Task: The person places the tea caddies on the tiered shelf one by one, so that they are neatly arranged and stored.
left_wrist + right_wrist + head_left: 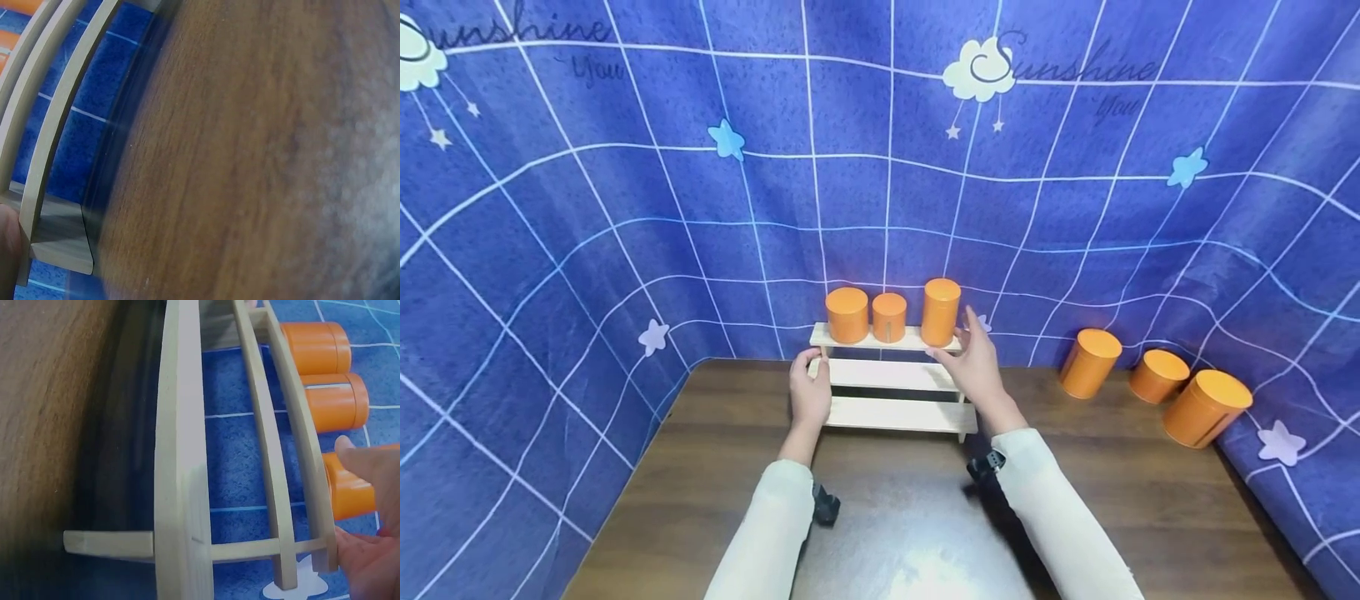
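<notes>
A light wooden three-tier shelf [891, 414] stands on the table. On its top tier are a wide orange canister [847, 317], a small one [889, 318] and, at the right end, a tall orange canister [941, 312]. My left hand [810, 396] grips the left end of the shelf with bent fingers; its thumb [9, 250] shows at the edge of the left wrist view. Around the tall canister is my right hand [976, 367], thumb at its lower front and fingers on the right side. In the right wrist view, a lower fingertip [350, 540] meets the shelf's end.
Farther right on the brown table [730, 500] stand three more orange canisters: a tall one [1091, 364], a short one [1159, 376] and a large one [1207, 408]. A blue gridded cloth [850, 192] hangs close behind the shelf and along both sides.
</notes>
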Motion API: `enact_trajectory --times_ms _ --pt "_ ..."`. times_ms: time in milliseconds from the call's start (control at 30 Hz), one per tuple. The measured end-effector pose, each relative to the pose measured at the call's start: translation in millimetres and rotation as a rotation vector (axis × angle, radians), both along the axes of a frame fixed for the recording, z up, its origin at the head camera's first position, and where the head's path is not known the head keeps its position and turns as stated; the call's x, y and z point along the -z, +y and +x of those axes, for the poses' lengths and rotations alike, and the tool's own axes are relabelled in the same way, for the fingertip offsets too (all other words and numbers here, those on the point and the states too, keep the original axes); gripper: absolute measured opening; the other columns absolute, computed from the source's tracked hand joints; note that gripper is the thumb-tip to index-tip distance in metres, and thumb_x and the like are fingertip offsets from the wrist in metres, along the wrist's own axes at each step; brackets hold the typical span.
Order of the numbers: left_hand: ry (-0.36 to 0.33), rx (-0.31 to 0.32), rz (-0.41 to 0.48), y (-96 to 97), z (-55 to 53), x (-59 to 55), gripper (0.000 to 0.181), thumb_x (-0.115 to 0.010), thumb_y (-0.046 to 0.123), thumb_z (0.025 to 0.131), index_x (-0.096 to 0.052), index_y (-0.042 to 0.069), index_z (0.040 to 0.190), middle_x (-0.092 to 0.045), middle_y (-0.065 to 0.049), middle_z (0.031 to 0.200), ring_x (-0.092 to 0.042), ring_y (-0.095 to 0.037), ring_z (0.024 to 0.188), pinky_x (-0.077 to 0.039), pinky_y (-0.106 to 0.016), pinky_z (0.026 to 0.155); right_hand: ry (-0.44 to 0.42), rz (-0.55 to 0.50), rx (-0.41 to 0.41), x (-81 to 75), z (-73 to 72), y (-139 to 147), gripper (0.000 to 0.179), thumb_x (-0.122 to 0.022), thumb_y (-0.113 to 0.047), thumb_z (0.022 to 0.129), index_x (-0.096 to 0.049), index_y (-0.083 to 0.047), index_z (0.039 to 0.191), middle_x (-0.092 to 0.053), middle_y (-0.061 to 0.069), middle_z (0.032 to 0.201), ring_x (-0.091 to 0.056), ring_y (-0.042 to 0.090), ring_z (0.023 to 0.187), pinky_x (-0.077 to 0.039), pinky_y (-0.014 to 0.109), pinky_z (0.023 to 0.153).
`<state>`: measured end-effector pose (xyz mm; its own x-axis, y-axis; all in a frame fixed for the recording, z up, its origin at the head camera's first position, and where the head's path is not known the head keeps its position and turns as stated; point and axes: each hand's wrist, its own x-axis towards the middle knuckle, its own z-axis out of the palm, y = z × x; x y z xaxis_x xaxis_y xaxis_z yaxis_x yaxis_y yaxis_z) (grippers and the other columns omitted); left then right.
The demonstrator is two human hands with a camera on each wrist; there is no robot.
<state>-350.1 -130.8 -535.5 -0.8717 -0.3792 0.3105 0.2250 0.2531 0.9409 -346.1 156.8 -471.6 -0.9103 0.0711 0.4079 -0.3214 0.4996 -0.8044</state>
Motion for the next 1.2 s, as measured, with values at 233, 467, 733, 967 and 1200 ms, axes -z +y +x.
enact_trajectory --times_ms 233,467,733,967,1200 --pt "-0.017 0.000 0.015 -0.8 0.2 2.3 0.025 -0.059 0.010 0.106 -0.064 -0.001 0.128 -0.060 -0.023 0.136 -0.051 -0.037 0.143 -0.034 -0.052 0.126 0.083 -0.041 -0.012 1.4 9.9 17.3 0.096 -0.088 -0.020 0.086 -0.033 -0.001 0.162 -0.050 0.030 0.155 -0.056 0.046 0.141 -0.046 0.054 0.120" --pt "-0.015 -0.004 0.018 -1.5 -2.5 7.7 0.025 -0.060 0.012 0.105 -0.065 0.000 0.126 -0.062 -0.021 0.134 -0.053 -0.035 0.139 -0.037 -0.049 0.124 0.106 -0.027 0.198 -2.8 20.8 48.6 0.082 -0.078 -0.024 0.092 -0.036 -0.006 0.160 -0.054 0.023 0.154 -0.048 0.041 0.147 -0.034 0.055 0.126" --pt "-0.024 -0.005 0.023 -2.6 -3.8 6.5 0.025 -0.060 0.013 0.106 -0.064 0.000 0.127 -0.061 -0.021 0.134 -0.053 -0.034 0.139 -0.037 -0.049 0.124 0.242 -0.058 0.438 -2.5 21.6 88.2 0.065 -0.075 -0.015 0.088 -0.051 0.002 0.146 -0.055 0.027 0.145 -0.043 0.046 0.145 -0.030 0.054 0.126" --pt "-0.014 -0.006 0.022 -3.7 -3.8 4.9 0.025 -0.059 0.011 0.106 -0.064 -0.001 0.127 -0.062 -0.022 0.134 -0.052 -0.035 0.141 -0.035 -0.049 0.126 0.351 0.076 0.517 5.1 22.7 112.7 0.058 -0.071 -0.011 0.083 -0.057 0.006 0.137 -0.053 0.031 0.145 -0.032 0.054 0.151 -0.015 0.062 0.131" --pt "-0.006 -0.004 0.028 -2.1 -3.6 4.8 0.024 -0.059 0.008 0.104 -0.065 -0.003 0.125 -0.063 -0.023 0.133 -0.054 -0.036 0.139 -0.036 -0.051 0.124 0.279 0.073 0.599 14.7 22.5 133.8 0.057 -0.074 -0.012 0.082 -0.059 0.000 0.135 -0.039 0.032 0.155 -0.017 0.052 0.157 -0.009 0.062 0.130"
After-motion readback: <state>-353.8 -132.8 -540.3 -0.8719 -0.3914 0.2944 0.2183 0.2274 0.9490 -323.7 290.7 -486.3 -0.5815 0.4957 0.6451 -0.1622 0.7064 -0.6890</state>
